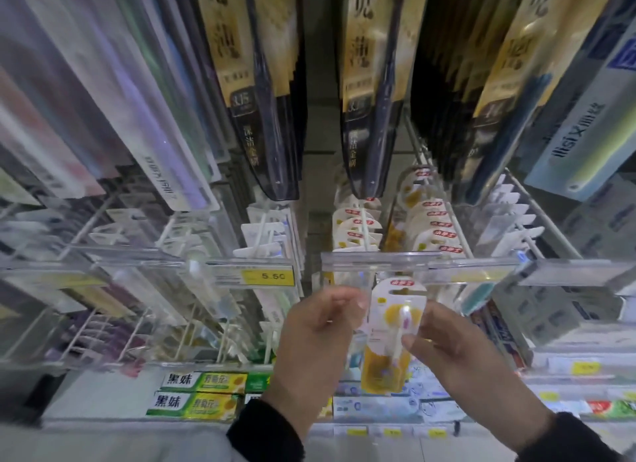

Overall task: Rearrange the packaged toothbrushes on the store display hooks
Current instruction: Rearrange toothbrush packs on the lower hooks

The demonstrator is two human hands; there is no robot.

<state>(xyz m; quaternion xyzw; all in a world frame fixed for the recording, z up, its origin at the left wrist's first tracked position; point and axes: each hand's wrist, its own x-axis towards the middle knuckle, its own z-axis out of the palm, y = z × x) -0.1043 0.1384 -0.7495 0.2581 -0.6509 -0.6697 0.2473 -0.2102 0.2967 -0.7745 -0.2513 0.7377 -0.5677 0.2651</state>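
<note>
Rows of hooks [364, 234] hung with packaged brushes, clear price rail [382, 267] above my hands, my left hand [318, 327] pinching the rail's lower edge, my right hand [447, 341] gripping the yellow toothbrush pack [395, 310] by its right edge, pack upright between both hands, just below the rail.

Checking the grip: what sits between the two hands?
In the head view, a yellow-and-white toothbrush pack hangs between the left hand and right hand, just below the clear price rail.
</note>
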